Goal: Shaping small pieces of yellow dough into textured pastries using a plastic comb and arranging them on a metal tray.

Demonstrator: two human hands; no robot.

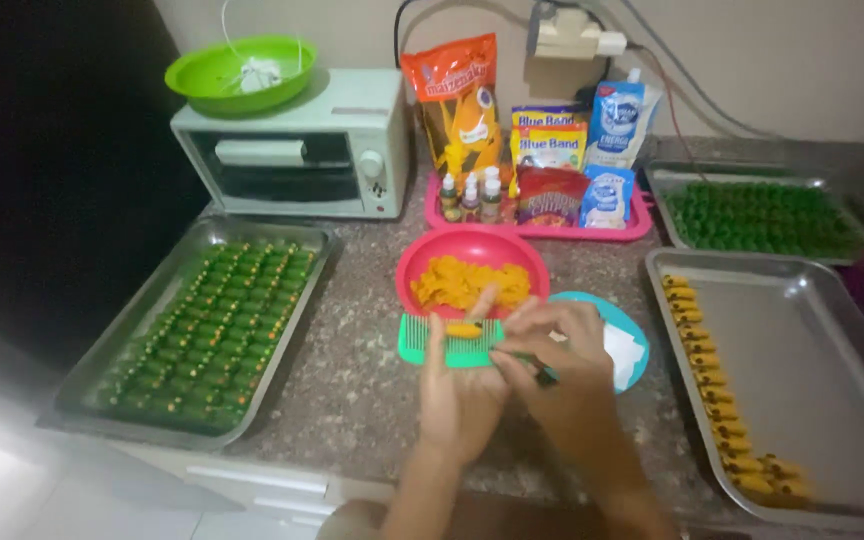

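Note:
My left hand (460, 390) holds a green comb (447, 342) flat, fingers under it. A small piece of orange dough (464, 328) lies on the comb's teeth. My right hand (557, 350) sits just right of the comb and grips a thin dark-green stick (542, 372), its fingertips touching the comb's edge. Behind the hands stands a pink bowl (472, 247) with orange dough (467, 285) in it.
A metal tray (802, 400) at the right holds a row of yellow shaped pieces (712, 385). The left tray (157, 290) is full of green pieces. A further tray of green pieces (762, 215), a toaster oven (297, 145), a green bowl (242, 70), a pink tray of packets (537, 215) and a blue plate (622, 325) surround them.

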